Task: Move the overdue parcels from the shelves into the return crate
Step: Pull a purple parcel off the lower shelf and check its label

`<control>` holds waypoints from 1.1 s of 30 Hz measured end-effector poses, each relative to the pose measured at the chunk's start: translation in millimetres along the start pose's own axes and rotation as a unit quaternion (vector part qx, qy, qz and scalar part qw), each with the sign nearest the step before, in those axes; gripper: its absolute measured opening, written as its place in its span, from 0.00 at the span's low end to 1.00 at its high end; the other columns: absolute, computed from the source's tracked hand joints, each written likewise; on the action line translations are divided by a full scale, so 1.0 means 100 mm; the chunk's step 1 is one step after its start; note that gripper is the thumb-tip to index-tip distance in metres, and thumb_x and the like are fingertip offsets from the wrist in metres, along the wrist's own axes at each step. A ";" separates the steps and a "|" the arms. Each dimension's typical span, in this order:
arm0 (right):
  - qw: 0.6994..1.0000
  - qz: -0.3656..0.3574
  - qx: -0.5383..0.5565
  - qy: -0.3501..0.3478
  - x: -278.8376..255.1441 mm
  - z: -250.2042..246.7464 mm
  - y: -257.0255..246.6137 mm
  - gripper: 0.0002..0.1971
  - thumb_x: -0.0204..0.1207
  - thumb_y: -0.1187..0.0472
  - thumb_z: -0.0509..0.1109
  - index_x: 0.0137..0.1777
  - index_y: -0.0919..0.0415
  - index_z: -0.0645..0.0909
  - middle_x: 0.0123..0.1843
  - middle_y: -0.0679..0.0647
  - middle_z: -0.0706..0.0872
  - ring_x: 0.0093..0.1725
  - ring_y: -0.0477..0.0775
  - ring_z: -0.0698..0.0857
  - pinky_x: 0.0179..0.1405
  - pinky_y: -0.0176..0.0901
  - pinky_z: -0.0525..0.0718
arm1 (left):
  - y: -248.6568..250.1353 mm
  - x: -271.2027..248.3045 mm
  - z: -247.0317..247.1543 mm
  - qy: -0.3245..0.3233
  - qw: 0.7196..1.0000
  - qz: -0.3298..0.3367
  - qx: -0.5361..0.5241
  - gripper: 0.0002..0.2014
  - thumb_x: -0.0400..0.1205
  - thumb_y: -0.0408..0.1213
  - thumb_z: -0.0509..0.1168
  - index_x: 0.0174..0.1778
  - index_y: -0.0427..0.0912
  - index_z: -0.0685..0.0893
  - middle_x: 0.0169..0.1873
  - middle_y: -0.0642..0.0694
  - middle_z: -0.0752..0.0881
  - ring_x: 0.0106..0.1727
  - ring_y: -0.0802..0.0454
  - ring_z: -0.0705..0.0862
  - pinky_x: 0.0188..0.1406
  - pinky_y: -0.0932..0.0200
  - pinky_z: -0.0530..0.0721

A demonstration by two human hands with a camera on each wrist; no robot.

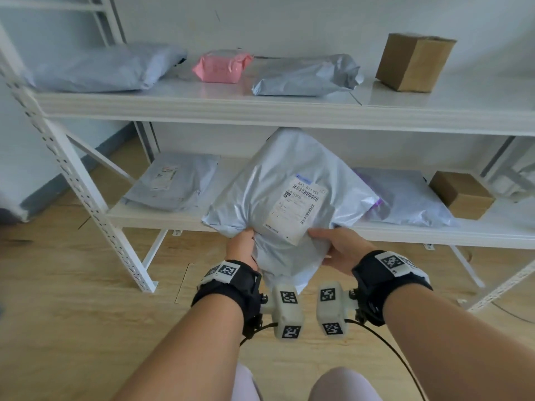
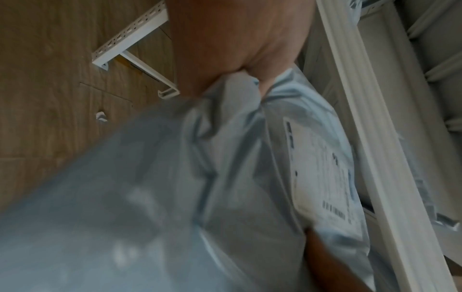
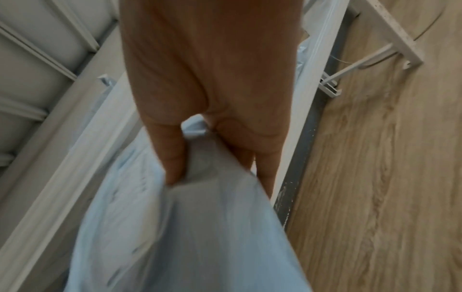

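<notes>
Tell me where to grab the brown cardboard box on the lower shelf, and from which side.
Grip the brown cardboard box by its two opposite side faces, reaching from the open shelf front. It is rigid, sits flat near the lower shelf edge, and its right side looks free.

Materials and finishes at the shelving unit.
The held bag (image 1: 278, 198) is grey plastic film, glossy and creased, with a matt white paper label (image 1: 298, 209). The shelf (image 1: 202, 107) boards look smooth, white and faintly shiny; the upright (image 1: 72, 169) is white-painted perforated metal. The pink packet (image 1: 221, 66) is shiny plastic. The box (image 1: 414, 62) is matt brown cardboard. The floor (image 1: 72, 328) shows pale wood grain.
</notes>
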State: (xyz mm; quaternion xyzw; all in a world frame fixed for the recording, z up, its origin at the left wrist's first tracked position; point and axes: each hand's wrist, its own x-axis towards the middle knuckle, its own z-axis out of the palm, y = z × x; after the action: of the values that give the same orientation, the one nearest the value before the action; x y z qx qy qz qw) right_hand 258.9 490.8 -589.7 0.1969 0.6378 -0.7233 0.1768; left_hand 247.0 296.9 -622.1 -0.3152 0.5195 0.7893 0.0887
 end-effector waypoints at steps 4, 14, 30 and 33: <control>0.992 -0.040 -0.082 0.082 0.04 -0.06 -0.06 0.25 0.76 0.78 0.64 0.72 0.63 0.74 0.63 0.67 0.85 0.61 0.70 0.85 0.61 0.69 0.83 | -0.02 -0.02 -0.11 -0.037 0.999 0.008 -0.019 0.24 0.71 0.38 0.76 0.62 0.37 0.85 0.56 0.36 0.89 0.57 0.42 0.88 0.61 0.44 0.86; 0.944 -0.083 -0.284 0.147 0.14 -0.13 -0.35 0.21 0.79 0.71 0.62 0.73 0.70 0.74 0.67 0.69 0.81 0.67 0.70 0.80 0.67 0.59 0.81 | 0.31 -0.02 -0.22 -0.013 0.947 0.120 0.299 0.39 0.55 0.64 0.82 0.56 0.44 0.82 0.52 0.48 0.88 0.49 0.49 0.88 0.52 0.51 0.87; 0.984 -0.052 -0.167 0.044 1.83 0.41 -0.60 0.45 0.65 0.68 0.70 0.80 0.40 0.56 0.67 0.57 0.79 0.60 0.71 0.84 0.58 0.69 0.85 | 0.88 1.67 0.14 0.102 0.924 0.221 0.294 0.17 0.79 0.32 0.70 0.61 0.37 0.75 0.48 0.45 0.82 0.39 0.51 0.82 0.45 0.59 0.84; 0.983 -0.051 -0.174 0.036 2.09 0.48 -0.66 0.46 0.76 0.70 0.66 0.84 0.37 0.45 0.67 0.58 0.78 0.62 0.71 0.83 0.57 0.64 0.85 | 0.93 1.99 0.10 0.127 0.902 0.221 0.349 0.19 0.78 0.36 0.69 0.64 0.37 0.77 0.52 0.43 0.84 0.48 0.42 0.83 0.47 0.56 0.80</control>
State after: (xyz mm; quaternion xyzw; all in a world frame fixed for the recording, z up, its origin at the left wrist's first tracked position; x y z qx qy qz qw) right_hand 42.9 450.2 -635.3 0.1559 0.7693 -0.6016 0.1485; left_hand 43.0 227.2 -665.6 -0.2382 0.8249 0.5101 -0.0506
